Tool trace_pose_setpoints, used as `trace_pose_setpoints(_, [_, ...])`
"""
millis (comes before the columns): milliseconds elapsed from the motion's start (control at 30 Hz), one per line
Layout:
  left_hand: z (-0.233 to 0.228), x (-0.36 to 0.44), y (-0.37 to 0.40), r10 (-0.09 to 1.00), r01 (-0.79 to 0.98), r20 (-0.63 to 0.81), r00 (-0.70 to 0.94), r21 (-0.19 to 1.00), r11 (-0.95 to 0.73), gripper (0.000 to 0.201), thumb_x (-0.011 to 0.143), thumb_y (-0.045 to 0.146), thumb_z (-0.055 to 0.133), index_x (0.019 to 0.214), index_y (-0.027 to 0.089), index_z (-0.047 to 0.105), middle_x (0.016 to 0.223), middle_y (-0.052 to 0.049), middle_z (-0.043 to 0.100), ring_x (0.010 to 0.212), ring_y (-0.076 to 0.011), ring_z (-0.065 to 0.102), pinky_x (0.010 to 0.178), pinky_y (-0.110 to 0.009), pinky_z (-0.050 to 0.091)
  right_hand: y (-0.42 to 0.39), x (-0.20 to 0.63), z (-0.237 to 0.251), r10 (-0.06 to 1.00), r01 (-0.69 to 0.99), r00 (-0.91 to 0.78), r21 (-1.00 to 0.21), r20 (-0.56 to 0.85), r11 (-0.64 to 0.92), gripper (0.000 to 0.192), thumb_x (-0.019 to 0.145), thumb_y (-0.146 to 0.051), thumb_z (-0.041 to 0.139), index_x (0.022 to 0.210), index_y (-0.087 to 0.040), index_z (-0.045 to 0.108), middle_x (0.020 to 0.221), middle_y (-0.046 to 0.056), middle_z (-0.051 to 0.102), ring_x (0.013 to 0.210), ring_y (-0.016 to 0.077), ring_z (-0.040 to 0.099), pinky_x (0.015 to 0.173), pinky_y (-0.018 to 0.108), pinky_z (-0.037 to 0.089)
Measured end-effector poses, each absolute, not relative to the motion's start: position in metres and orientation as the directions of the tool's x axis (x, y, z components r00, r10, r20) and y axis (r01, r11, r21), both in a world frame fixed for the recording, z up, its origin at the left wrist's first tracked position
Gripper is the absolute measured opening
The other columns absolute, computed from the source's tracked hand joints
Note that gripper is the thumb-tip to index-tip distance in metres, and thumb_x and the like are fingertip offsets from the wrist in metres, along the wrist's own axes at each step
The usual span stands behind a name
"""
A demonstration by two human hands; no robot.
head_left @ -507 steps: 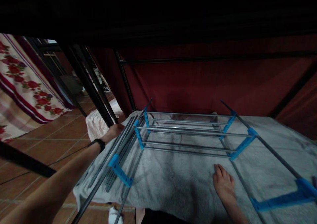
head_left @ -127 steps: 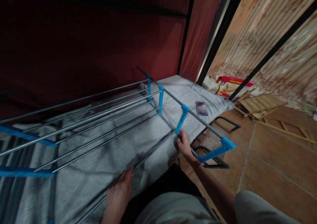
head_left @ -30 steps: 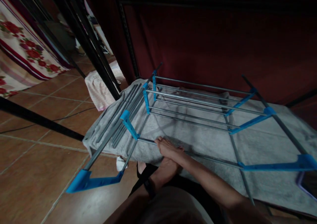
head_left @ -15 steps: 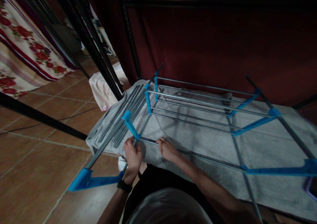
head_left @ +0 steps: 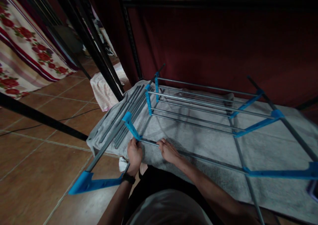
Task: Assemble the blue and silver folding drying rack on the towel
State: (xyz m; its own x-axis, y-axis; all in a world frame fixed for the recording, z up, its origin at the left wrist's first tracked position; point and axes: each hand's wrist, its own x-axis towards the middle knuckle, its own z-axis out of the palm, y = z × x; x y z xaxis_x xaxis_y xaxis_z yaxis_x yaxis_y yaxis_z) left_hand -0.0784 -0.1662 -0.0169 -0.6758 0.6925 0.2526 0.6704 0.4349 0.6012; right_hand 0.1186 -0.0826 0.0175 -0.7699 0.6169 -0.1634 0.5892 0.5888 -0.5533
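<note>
Both hands are curled around parts of a metal rack. Left hand (head_left: 134,153) grips the near left corner, by a blue clip (head_left: 131,126). Right hand (head_left: 168,150), just beside it, pinches a thin grey rod (head_left: 198,156) that runs to the right. All of the rack (head_left: 198,109) lies on a grey towel (head_left: 211,182) on the bed, near the left edge. Brown floor tiles (head_left: 37,158) show on the left.

home — bedroom | blanket-covered bed (head_left: 198,145) | floral curtain (head_left: 27,57) | tiled floor (head_left: 37,152)

Grey metal rack (head_left: 198,109) with blue connectors (head_left: 131,126), lying on grey blanket
</note>
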Motion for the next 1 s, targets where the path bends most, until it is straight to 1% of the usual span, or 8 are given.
trace_pose_setpoints(200, [-0.017,-0.074,-0.162,0.676,0.659,0.226,-0.702,0.565,0.496,0.019,0.091,0.017,0.053,0.104,0.015,0.068,0.101,-0.015,0.071,0.103,-0.0311,0.068,0.094,-0.042,0.054,-0.083,0.119,0.021,0.622,0.607,-0.761,-0.540,-0.183,0.583,0.038,0.109,-0.021,0.038,0.137,-0.021,0.064,0.132,0.008,0.065,0.113,0.0192,0.067,0.100,0.029,0.050])
trace_pose_setpoints(400, [-0.018,-0.073,-0.162,0.684,0.659,0.196,-0.703,0.539,0.524,0.030,0.095,0.020,0.052,0.117,0.009,0.069,0.110,-0.020,0.071,0.108,-0.0334,0.068,0.095,-0.043,0.052,-0.084,0.118,0.022,0.626,0.620,-0.754,-0.533,-0.200,0.576,0.040,0.107,-0.017,0.037,0.135,-0.023,0.065,0.135,0.008,0.065,0.113,0.0183,0.067,0.100,0.029,0.050])
trace_pose_setpoints(533, [-0.020,-0.073,-0.162,0.680,0.658,0.197,-0.706,0.536,0.529,0.033,0.096,0.022,0.051,0.119,0.009,0.070,0.108,-0.020,0.071,0.107,-0.0328,0.068,0.095,-0.043,0.052,-0.084,0.117,0.019,0.628,0.620,-0.752,-0.535,-0.197,0.574,0.040,0.106,-0.016,0.039,0.135,-0.024,0.065,0.136,0.007,0.065,0.113,0.0182,0.067,0.101,0.030,0.051])
trace_pose_setpoints(667, [-0.022,-0.073,-0.162,0.660,0.651,0.222,-0.717,0.551,0.522,0.033,0.094,0.024,0.053,0.119,0.010,0.070,0.107,-0.018,0.071,0.106,-0.0324,0.068,0.094,-0.043,0.052,-0.087,0.116,0.020,0.640,0.607,-0.753,-0.540,-0.156,0.583,0.042,0.105,-0.014,0.037,0.135,-0.021,0.065,0.133,0.009,0.066,0.110,0.0209,0.069,0.100,0.034,0.054])
trace_pose_setpoints(733, [-0.022,-0.074,-0.162,0.659,0.649,0.231,-0.716,0.568,0.506,0.033,0.094,0.025,0.052,0.117,0.011,0.071,0.107,-0.018,0.071,0.105,-0.0326,0.067,0.094,-0.044,0.052,-0.091,0.118,0.020,0.653,0.586,-0.751,-0.552,-0.096,0.594,0.041,0.105,-0.014,0.039,0.136,-0.019,0.065,0.132,0.009,0.066,0.111,0.0223,0.068,0.102,0.036,0.054])
trace_pose_setpoints(833, [-0.022,-0.077,-0.163,0.676,0.652,0.231,-0.700,0.594,0.472,0.030,0.093,0.028,0.050,0.110,0.014,0.071,0.103,-0.016,0.071,0.101,-0.0318,0.067,0.093,-0.044,0.052,-0.101,0.131,0.015,0.705,0.542,-0.704,-0.578,0.083,0.610,0.041,0.103,-0.015,0.048,0.142,-0.017,0.062,0.140,0.012,0.064,0.128,0.0253,0.062,0.113,0.040,0.049])
trace_pose_setpoints(900, [-0.022,-0.080,-0.164,0.685,0.653,0.232,-0.690,0.608,0.452,0.029,0.091,0.029,0.050,0.107,0.016,0.070,0.102,-0.015,0.070,0.101,-0.0316,0.066,0.094,-0.044,0.053,-0.110,0.152,0.006,0.764,0.522,-0.609,-0.616,0.215,0.590,0.043,0.102,-0.016,0.049,0.144,-0.020,0.061,0.145,0.012,0.061,0.135,0.0247,0.058,0.117,0.042,0.047])
trace_pose_setpoints(1000, [-0.021,-0.081,-0.163,0.677,0.630,0.222,-0.702,0.636,0.445,0.032,0.087,0.032,0.050,0.108,0.015,0.068,0.103,-0.016,0.069,0.104,-0.0337,0.065,0.096,-0.048,0.053,-0.125,0.210,-0.013,0.862,0.516,-0.367,-0.695,0.350,0.501,0.040,0.104,-0.018,0.043,0.138,-0.026,0.063,0.138,0.010,0.064,0.131,0.0224,0.061,0.115,0.043,0.050])
